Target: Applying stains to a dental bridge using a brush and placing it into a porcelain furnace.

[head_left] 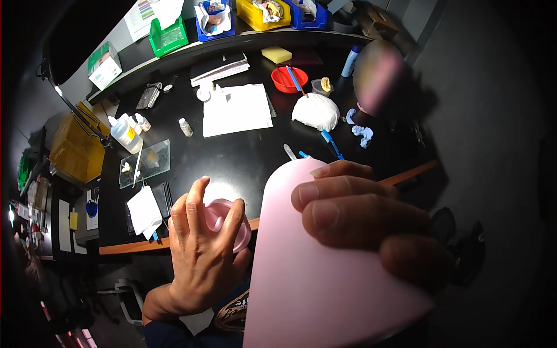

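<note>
Very close to the view, a smooth pale pink bottle [307, 255] fills the lower middle, its rounded end pointing away over the table's front edge. My right hand [360, 214] is closed round its right side, with the fingers curled over the top. The bottle's near end runs out of the picture. To the left of it, my left hand [206, 243] grips a round pink lid [242, 235] at the table's front edge, fingers bent round its rim. Part of the lid is hidden behind those fingers.
The black table [180, 159] bears white paper [238, 113], a glass plate [152, 165], small bottles, a red bowl [281, 86], a white lump [315, 112], blue moulded pieces [363, 136] and blue pens [331, 144]. Coloured bins [264, 16] line the shelf behind. A blurred pink shape [380, 81] stands at the right.
</note>
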Action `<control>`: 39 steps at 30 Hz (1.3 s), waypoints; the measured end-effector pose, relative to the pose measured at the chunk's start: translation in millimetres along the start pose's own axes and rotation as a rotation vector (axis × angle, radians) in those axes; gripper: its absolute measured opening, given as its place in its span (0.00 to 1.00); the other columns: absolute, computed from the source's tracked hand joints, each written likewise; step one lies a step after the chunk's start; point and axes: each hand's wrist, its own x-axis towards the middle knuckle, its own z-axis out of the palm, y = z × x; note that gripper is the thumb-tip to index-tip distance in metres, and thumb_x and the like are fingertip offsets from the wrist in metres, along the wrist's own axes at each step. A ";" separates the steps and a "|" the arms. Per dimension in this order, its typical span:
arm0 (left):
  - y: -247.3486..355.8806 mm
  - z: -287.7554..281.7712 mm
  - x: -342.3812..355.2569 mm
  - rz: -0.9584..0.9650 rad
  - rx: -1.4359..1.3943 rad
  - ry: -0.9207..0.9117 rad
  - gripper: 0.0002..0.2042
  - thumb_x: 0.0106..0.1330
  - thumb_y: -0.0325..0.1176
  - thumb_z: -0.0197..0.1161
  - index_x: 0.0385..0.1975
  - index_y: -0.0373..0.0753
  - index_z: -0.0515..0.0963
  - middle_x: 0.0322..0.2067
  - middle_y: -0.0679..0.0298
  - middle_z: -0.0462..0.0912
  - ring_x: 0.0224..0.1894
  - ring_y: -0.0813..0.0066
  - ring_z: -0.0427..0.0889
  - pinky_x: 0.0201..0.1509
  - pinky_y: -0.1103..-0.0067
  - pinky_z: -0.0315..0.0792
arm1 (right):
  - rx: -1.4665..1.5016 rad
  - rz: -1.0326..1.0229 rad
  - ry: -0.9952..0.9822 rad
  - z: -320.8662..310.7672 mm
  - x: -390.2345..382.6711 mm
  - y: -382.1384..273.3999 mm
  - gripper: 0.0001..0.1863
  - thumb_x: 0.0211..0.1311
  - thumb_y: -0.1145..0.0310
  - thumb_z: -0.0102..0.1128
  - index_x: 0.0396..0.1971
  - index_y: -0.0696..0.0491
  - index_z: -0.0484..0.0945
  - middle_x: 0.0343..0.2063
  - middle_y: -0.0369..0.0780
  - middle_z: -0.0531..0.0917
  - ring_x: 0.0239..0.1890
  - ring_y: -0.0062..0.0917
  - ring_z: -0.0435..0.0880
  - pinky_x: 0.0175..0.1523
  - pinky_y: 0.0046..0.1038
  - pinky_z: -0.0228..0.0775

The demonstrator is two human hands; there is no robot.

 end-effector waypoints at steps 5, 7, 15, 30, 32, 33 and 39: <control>2.5 -6.4 3.2 0.052 0.191 -0.001 0.26 0.50 0.44 0.77 0.51 0.48 0.80 0.66 0.42 0.59 0.64 0.42 0.62 0.57 0.51 0.69 | -0.053 0.006 -0.014 4.0 14.6 -10.7 0.23 0.78 0.62 0.49 0.67 0.52 0.64 0.52 0.60 0.79 0.49 0.48 0.86 0.55 0.51 0.80; 3.5 -6.5 5.3 0.066 0.187 0.000 0.27 0.50 0.45 0.77 0.52 0.48 0.79 0.66 0.42 0.59 0.64 0.42 0.62 0.56 0.51 0.69 | -0.050 -0.007 -0.026 3.2 20.3 -15.3 0.23 0.78 0.62 0.49 0.67 0.52 0.64 0.52 0.60 0.79 0.49 0.48 0.86 0.55 0.51 0.80; 2.3 -8.7 4.6 0.072 0.161 -0.047 0.30 0.51 0.47 0.76 0.55 0.47 0.77 0.64 0.42 0.60 0.64 0.42 0.62 0.55 0.51 0.69 | -0.001 -0.041 -0.054 -0.7 33.7 -15.0 0.23 0.78 0.62 0.49 0.67 0.52 0.63 0.52 0.60 0.79 0.50 0.48 0.86 0.55 0.50 0.80; -14.6 4.7 19.5 0.114 0.157 0.081 0.30 0.46 0.38 0.75 0.55 0.45 0.79 0.64 0.44 0.60 0.64 0.44 0.62 0.58 0.53 0.67 | 0.109 -0.081 -0.032 2.0 35.9 -10.2 0.24 0.78 0.63 0.49 0.68 0.52 0.63 0.53 0.60 0.79 0.52 0.47 0.85 0.55 0.49 0.80; -15.0 9.6 25.1 0.083 0.172 0.107 0.32 0.43 0.34 0.74 0.56 0.45 0.78 0.65 0.44 0.60 0.64 0.43 0.62 0.60 0.52 0.67 | 0.114 -0.083 -0.034 0.5 36.7 -11.5 0.24 0.78 0.63 0.49 0.68 0.52 0.63 0.53 0.60 0.79 0.52 0.47 0.85 0.55 0.49 0.80; -17.7 14.7 27.8 0.092 0.177 0.142 0.34 0.41 0.33 0.73 0.57 0.45 0.78 0.65 0.43 0.59 0.64 0.42 0.62 0.61 0.52 0.67 | 0.116 -0.082 -0.033 -0.1 36.8 -12.1 0.24 0.78 0.63 0.49 0.68 0.52 0.63 0.53 0.60 0.79 0.52 0.47 0.85 0.55 0.49 0.80; -37.4 39.2 40.3 0.052 0.111 0.109 0.36 0.38 0.35 0.76 0.56 0.44 0.77 0.64 0.42 0.60 0.63 0.41 0.64 0.58 0.54 0.70 | 0.172 -0.063 -0.052 6.0 34.6 -8.9 0.24 0.78 0.63 0.50 0.69 0.53 0.62 0.53 0.60 0.79 0.52 0.47 0.85 0.55 0.49 0.80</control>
